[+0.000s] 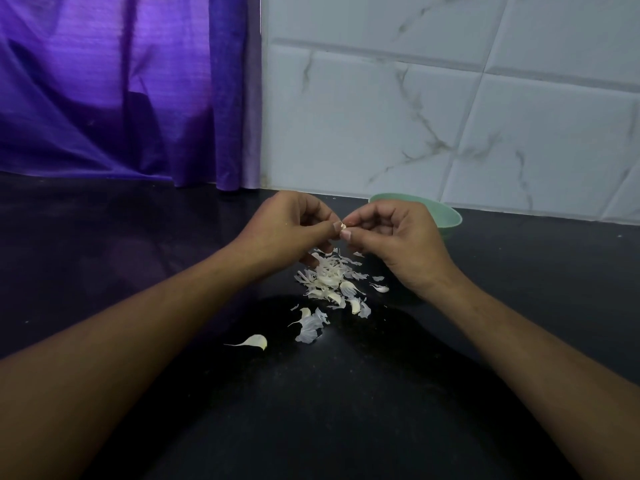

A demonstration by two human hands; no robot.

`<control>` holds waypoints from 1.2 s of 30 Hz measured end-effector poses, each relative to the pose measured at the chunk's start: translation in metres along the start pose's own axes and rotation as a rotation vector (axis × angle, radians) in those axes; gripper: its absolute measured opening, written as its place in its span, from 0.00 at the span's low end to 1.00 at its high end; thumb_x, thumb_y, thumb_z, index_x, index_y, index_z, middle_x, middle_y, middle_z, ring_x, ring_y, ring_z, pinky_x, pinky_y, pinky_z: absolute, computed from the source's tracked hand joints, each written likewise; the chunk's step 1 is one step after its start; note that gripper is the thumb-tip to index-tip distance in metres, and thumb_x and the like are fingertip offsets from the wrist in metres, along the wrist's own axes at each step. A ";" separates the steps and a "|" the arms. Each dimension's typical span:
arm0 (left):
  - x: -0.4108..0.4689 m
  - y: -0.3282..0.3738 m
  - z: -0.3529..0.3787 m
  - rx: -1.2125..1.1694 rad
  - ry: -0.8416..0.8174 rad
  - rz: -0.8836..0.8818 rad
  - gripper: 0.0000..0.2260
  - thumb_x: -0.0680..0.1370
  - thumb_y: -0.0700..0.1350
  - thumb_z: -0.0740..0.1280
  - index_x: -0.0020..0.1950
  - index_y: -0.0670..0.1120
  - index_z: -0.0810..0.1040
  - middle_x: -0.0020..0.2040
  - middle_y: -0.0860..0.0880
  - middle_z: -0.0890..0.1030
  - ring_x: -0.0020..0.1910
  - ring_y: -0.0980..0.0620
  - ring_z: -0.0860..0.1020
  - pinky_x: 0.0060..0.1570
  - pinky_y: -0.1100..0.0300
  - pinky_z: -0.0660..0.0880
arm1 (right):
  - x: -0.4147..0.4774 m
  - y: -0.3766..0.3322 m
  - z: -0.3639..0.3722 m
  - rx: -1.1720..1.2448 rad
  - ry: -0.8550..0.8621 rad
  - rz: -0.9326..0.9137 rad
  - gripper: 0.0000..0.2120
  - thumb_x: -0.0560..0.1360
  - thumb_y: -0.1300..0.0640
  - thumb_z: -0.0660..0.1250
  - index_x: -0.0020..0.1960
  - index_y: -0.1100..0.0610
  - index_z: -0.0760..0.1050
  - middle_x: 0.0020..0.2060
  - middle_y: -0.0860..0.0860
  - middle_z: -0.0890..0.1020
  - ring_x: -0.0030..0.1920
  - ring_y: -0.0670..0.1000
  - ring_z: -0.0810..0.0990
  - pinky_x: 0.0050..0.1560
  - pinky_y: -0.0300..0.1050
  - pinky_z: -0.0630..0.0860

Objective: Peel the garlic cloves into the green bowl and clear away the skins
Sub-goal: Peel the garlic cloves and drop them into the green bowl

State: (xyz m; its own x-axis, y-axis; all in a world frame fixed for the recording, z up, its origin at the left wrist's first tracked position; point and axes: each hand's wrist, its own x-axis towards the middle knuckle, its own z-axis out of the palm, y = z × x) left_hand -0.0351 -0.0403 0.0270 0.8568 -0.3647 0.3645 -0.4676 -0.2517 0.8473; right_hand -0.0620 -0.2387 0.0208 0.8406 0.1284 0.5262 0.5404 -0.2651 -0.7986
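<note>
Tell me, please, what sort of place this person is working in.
Probably a home kitchen: a black counter meets marble-look wall tiles, a green bowl stands by the wall, and garlic skins lie under the garlic clove that the left hand and right hand pinch.

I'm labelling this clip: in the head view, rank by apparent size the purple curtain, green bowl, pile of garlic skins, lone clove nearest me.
1. purple curtain
2. green bowl and pile of garlic skins look alike; right hand hides part of the bowl
3. lone clove
</note>
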 end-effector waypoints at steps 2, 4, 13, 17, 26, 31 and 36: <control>-0.001 0.000 0.001 0.007 0.004 0.007 0.04 0.80 0.43 0.73 0.49 0.42 0.85 0.42 0.44 0.87 0.45 0.45 0.87 0.39 0.48 0.85 | 0.000 0.000 0.000 -0.022 -0.002 -0.011 0.06 0.73 0.66 0.77 0.49 0.63 0.84 0.38 0.59 0.86 0.38 0.53 0.86 0.42 0.42 0.83; -0.001 0.000 0.002 0.000 0.015 0.004 0.04 0.80 0.42 0.72 0.48 0.42 0.85 0.42 0.42 0.87 0.45 0.43 0.87 0.41 0.47 0.85 | 0.000 0.000 0.000 -0.029 -0.005 -0.012 0.06 0.73 0.65 0.78 0.49 0.62 0.83 0.38 0.58 0.86 0.38 0.53 0.86 0.41 0.41 0.82; -0.001 0.002 0.005 -0.158 -0.006 -0.078 0.07 0.80 0.40 0.71 0.52 0.35 0.82 0.45 0.39 0.86 0.43 0.48 0.85 0.40 0.54 0.84 | 0.002 0.000 0.001 0.060 -0.003 0.007 0.06 0.74 0.67 0.76 0.51 0.66 0.83 0.42 0.62 0.87 0.40 0.54 0.86 0.41 0.39 0.82; -0.002 0.003 0.006 -0.276 -0.034 -0.127 0.09 0.81 0.40 0.70 0.54 0.34 0.81 0.45 0.44 0.85 0.42 0.52 0.84 0.40 0.58 0.84 | 0.001 -0.001 0.002 0.119 -0.006 0.027 0.05 0.76 0.68 0.74 0.51 0.64 0.83 0.42 0.60 0.87 0.41 0.54 0.87 0.44 0.45 0.84; -0.002 0.003 0.005 -0.294 -0.020 -0.157 0.16 0.81 0.47 0.72 0.56 0.33 0.82 0.54 0.36 0.85 0.45 0.51 0.84 0.41 0.56 0.83 | 0.000 -0.002 0.002 0.134 -0.025 -0.003 0.06 0.75 0.72 0.73 0.51 0.66 0.81 0.38 0.50 0.87 0.38 0.44 0.85 0.39 0.34 0.79; -0.001 0.001 0.002 -0.376 -0.005 -0.204 0.17 0.77 0.44 0.75 0.57 0.31 0.81 0.54 0.35 0.85 0.44 0.52 0.84 0.37 0.61 0.83 | 0.001 -0.003 0.001 0.129 -0.009 0.028 0.06 0.74 0.69 0.75 0.49 0.63 0.82 0.36 0.55 0.85 0.38 0.52 0.84 0.40 0.42 0.83; 0.000 0.001 0.001 -0.394 -0.027 -0.197 0.10 0.78 0.40 0.73 0.55 0.35 0.83 0.50 0.38 0.85 0.44 0.53 0.85 0.38 0.60 0.83 | 0.001 -0.003 0.000 0.128 0.012 0.052 0.05 0.75 0.67 0.75 0.50 0.64 0.82 0.37 0.59 0.85 0.39 0.55 0.84 0.47 0.58 0.84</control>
State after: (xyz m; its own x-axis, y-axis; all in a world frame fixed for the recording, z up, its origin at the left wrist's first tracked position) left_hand -0.0360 -0.0417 0.0269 0.9128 -0.3685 0.1759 -0.1731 0.0410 0.9841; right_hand -0.0630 -0.2379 0.0238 0.8676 0.1063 0.4857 0.4968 -0.1470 -0.8553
